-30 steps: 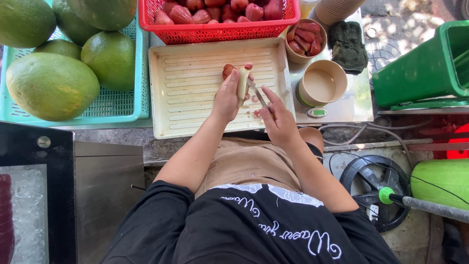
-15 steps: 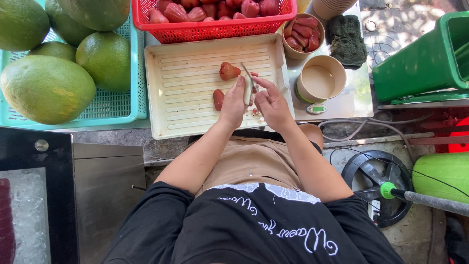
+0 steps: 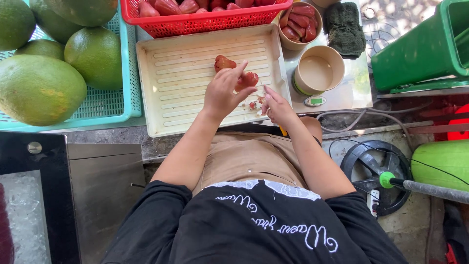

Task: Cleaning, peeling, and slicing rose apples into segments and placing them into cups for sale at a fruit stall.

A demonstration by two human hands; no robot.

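On the ribbed cream tray (image 3: 185, 105), the left hand (image 3: 224, 93) pinches a red fruit piece (image 3: 248, 79). The right hand (image 3: 276, 105) is closed around a knife handle, I think. Another piece (image 3: 223, 62) lies cut; many fruits wait in the red basket (image 3: 205, 22).

The cream tray (image 3: 176, 98) lies bare leftward; red basket (image 3: 205, 22) probably blocks beyond.

The left hand (image 3: 223, 93) covers part of a red fruit piece (image 3: 248, 79); the right hand's (image 3: 276, 105) grip is unclear.
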